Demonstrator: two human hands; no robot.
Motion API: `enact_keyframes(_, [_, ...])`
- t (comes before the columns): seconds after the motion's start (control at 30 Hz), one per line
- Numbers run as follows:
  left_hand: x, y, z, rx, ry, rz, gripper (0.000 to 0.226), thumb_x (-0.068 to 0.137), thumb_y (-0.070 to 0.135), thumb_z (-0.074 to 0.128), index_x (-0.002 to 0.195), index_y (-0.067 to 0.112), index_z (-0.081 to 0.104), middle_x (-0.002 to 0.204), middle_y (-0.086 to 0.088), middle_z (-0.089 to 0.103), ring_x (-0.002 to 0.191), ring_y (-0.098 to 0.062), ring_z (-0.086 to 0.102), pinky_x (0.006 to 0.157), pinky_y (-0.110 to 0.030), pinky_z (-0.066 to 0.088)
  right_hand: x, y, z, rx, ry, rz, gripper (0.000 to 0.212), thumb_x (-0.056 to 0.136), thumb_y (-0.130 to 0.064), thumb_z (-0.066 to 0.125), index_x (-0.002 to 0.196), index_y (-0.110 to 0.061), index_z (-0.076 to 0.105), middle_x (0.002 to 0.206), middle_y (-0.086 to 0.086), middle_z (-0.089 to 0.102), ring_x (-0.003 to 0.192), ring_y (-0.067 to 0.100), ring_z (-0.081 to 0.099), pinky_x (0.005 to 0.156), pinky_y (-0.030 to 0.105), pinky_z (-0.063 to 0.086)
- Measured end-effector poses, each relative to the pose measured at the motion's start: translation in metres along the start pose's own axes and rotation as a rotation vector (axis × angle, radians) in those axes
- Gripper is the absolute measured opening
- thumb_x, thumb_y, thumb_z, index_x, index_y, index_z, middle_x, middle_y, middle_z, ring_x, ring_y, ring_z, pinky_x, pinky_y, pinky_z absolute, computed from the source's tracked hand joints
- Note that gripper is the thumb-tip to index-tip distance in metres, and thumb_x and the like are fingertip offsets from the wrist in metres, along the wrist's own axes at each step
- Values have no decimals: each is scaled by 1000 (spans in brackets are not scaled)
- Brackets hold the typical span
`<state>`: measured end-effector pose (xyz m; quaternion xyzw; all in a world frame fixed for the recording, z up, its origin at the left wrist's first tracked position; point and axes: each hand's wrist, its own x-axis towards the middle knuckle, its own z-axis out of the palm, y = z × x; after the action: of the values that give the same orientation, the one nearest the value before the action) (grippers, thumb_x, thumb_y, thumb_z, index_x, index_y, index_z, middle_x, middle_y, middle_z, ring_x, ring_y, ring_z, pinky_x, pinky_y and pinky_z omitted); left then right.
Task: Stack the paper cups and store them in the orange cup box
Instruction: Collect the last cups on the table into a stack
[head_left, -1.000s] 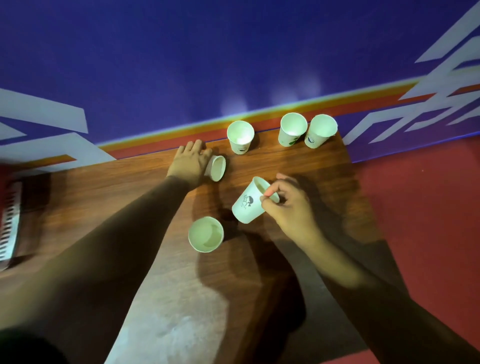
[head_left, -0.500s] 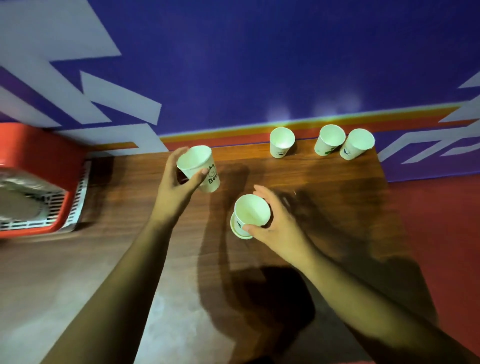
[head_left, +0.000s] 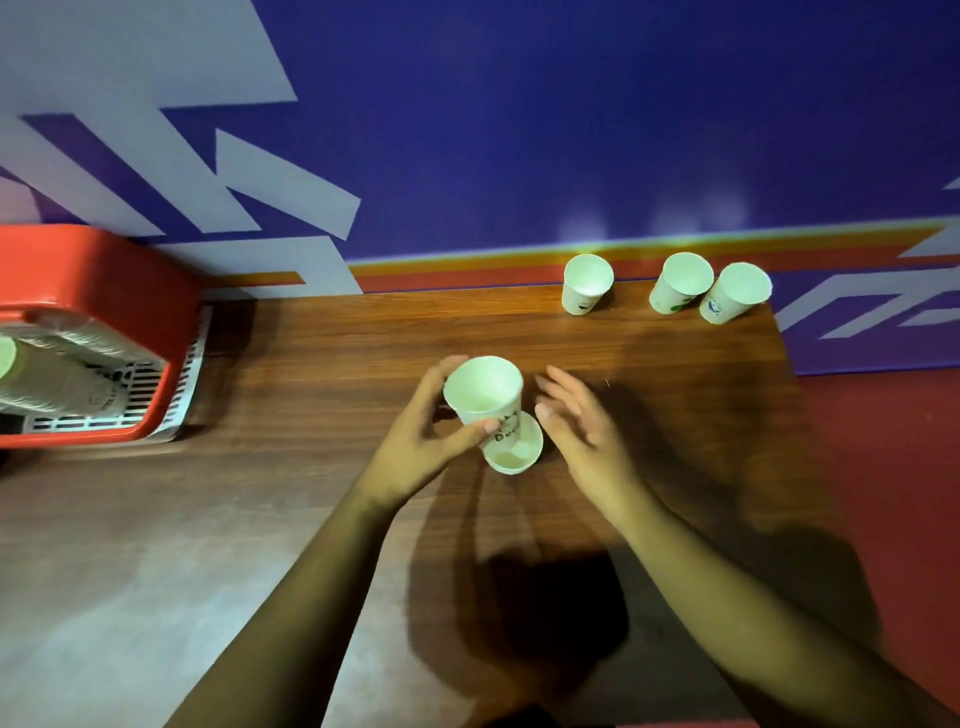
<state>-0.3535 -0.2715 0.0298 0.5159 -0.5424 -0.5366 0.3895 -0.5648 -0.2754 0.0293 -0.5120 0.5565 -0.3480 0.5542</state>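
My left hand (head_left: 426, 441) pinches a cup (head_left: 485, 402) over the cup (head_left: 514, 452) standing on the table (head_left: 363, 364) – my right hand (head_left: 582, 431) is spread wide, holding nothing. If I push crooked, the bottom cup could tip. The orange box (head_left: 93, 275) sits far left.

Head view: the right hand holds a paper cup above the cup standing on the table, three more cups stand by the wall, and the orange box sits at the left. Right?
One slip: the left hand holds the paper cup, not the right hand, which is open and empty beside it. The head view shows this. The rest stands: cup on the table, three cups by the wall, orange box at the left.
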Motion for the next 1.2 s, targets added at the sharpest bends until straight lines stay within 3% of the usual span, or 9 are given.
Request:
enact_keyframes(0.1, [1, -4, 10, 100, -100, 0, 70, 77, 24, 86, 134, 41, 49, 135, 29, 54, 126, -4, 53, 105, -22, 42, -5, -4, -6, -12, -39, 13, 50, 95, -22, 62, 141, -30, 45, 140, -6, 53, 130, 1, 48, 104, 15, 41])
enact_keyframes(0.27, [2, -25, 10, 337, -175, -78, 79, 73, 56, 78, 136, 71, 33, 141, 49, 37, 143, 4, 33, 121, -30, 24, -6, 22, -6, -77, -54, 12, 46, 91, -20, 69, 133, -31, 55, 133, -9, 61, 125, 3, 54, 105, 24, 43])
enact_keyframes(0.43, [-2, -43, 12, 343, -306, -175, 85, 89, 26, 75, 152, 40, 19, 153, 29, 25, 136, 26, 20, 123, -23, 20, -8, 40, 1, -216, -13, -37, 48, 89, -21, 70, 135, -20, 57, 134, -13, 58, 122, -11, 49, 103, 11, 36])
enact_keyframes(0.57, [-2, -52, 13, 368, -290, -189, 83, 86, 42, 75, 155, 30, 30, 162, 16, 24, 146, 12, 18, 124, -35, 24, -10, 58, 3, -276, -8, -46, 45, 90, -21, 68, 134, -18, 59, 132, -13, 57, 125, 0, 52, 107, 24, 41])
enact_keyframes(0.7, [4, -51, 11, 446, -222, -175, 87, 76, 65, 69, 150, 29, 41, 151, 10, 41, 145, -10, 34, 120, -43, 32, -10, 58, -6, -291, 15, -16, 40, 93, -26, 65, 132, -20, 60, 130, -12, 60, 119, -2, 55, 97, 7, 38])
enact_keyframes(0.9, [59, -22, 18, 622, -121, -33, 74, 78, 65, 55, 135, 17, 54, 125, -3, 48, 125, -20, 45, 107, -36, 39, 31, 34, -68, -375, 276, -24, 27, 97, -19, 57, 123, -11, 62, 112, -1, 62, 100, 9, 59, 78, -4, 34])
enact_keyframes(0.97, [91, -16, 29, 715, -53, -9, 70, 82, 59, 61, 134, 13, 54, 128, -10, 47, 127, -28, 43, 108, -39, 38, 53, 33, -97, -425, 358, -12, 28, 96, -19, 57, 123, -10, 61, 121, 5, 60, 107, 16, 59, 84, 5, 38])
enact_keyframes(1.1, [156, -7, 60, 750, 20, -37, 70, 85, 46, 73, 138, 8, 46, 134, -13, 46, 130, -31, 44, 109, -45, 40, 97, 33, -144, -506, 454, 49, 35, 92, -22, 60, 124, -9, 59, 122, 13, 60, 111, 26, 60, 95, 40, 50])
enact_keyframes(1.2, [196, -7, 78, 713, 71, -98, 80, 80, 47, 79, 138, 5, 42, 135, -14, 46, 128, -32, 46, 107, -45, 41, 126, 32, -160, -575, 521, 9, 38, 87, -17, 64, 123, -5, 58, 116, 21, 61, 104, 37, 61, 93, 48, 50])
